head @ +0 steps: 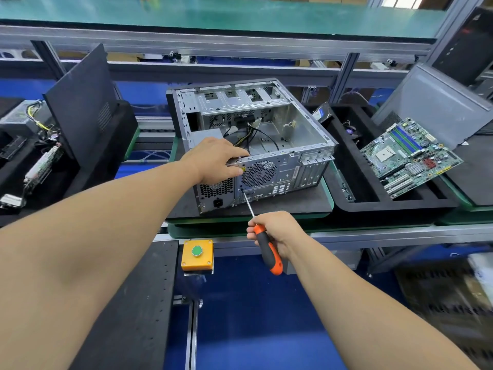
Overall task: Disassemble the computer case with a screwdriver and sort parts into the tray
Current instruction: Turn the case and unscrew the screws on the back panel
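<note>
An open silver computer case (288,121) lies on its side on a dark mat, its rear panel facing me and loose cables inside. My left hand (216,160) grips the top rear edge of the case, fingers curled over the rim above the fan grille. In my right hand (277,232) I hold an orange and black screwdriver (268,249); its thin shaft reaches up to a screw on the rear panel just below the fan grille. A black foam tray (370,182) stands to the right of the case and carries a green motherboard (409,156).
A black side panel (80,102) leans upright at the left, beside a tray with a power supply and cables. A grey panel (437,102) leans at the right. A yellow box with a green button (197,254) sits at the bench's front edge.
</note>
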